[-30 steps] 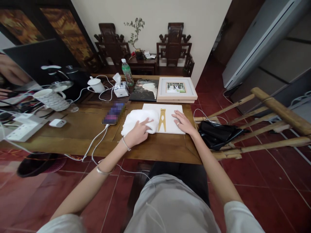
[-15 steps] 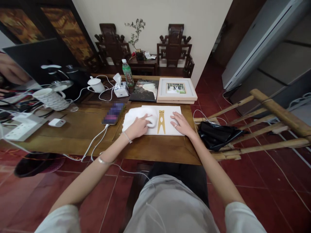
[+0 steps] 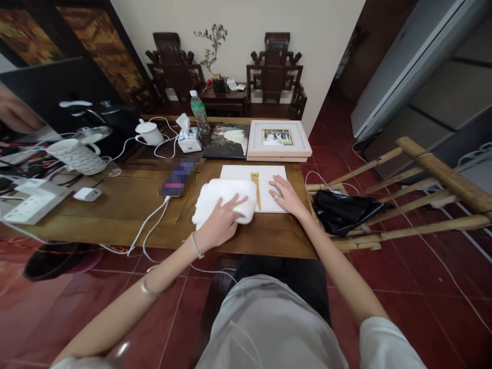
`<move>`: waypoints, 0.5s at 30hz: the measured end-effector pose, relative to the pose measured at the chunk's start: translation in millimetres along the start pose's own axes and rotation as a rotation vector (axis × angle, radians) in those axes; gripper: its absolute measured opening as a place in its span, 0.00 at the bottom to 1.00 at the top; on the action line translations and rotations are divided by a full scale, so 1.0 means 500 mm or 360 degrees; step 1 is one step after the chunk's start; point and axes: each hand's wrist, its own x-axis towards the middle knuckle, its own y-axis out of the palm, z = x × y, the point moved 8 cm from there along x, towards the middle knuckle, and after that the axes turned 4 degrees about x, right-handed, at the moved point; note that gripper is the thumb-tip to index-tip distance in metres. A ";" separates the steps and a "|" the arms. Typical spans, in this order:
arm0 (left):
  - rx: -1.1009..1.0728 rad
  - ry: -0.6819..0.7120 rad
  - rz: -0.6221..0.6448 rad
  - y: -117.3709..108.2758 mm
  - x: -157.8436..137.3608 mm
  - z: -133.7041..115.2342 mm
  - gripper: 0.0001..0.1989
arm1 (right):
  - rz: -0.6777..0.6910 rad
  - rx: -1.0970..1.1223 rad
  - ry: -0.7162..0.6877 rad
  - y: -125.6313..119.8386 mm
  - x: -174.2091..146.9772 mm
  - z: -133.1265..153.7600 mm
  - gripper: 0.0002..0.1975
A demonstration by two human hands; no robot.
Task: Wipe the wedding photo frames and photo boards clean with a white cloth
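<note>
A fluffy white cloth [image 3: 209, 197] lies bunched under my left hand [image 3: 223, 220], whose fingers bend over its right part and press it down. Beneath the cloth is a flat white board [image 3: 238, 171], its lower left part covered. A gold cat-shaped figure [image 3: 257, 189] shows on the board's face, with its left side hidden by the cloth. My right hand [image 3: 286, 195] rests on the board's right side, fingers apart, holding nothing.
Behind the board lie a framed photo [image 3: 303, 146] and a dark picture panel [image 3: 219, 143]. A phone [image 3: 177, 178] with a charging cable is to the left, near a tissue box [image 3: 189, 141], green bottle [image 3: 199, 113] and mugs. A bamboo rack [image 3: 384, 238] stands right.
My left hand has brought the cloth right and toward me, over the left part of the gold figure and the board's near edge. The right hand stays on the board.
</note>
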 end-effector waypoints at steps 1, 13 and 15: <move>-0.0018 0.0027 0.0016 -0.001 -0.015 -0.014 0.23 | -0.0006 0.0011 0.0003 0.000 0.000 0.000 0.18; 0.0022 -0.0175 -0.0088 -0.008 0.183 0.100 0.22 | -0.0008 -0.0029 0.0010 0.003 0.002 -0.002 0.26; 0.0061 -0.0100 -0.0064 -0.008 0.187 0.076 0.22 | -0.0031 -0.0015 0.0020 0.002 0.004 -0.011 0.28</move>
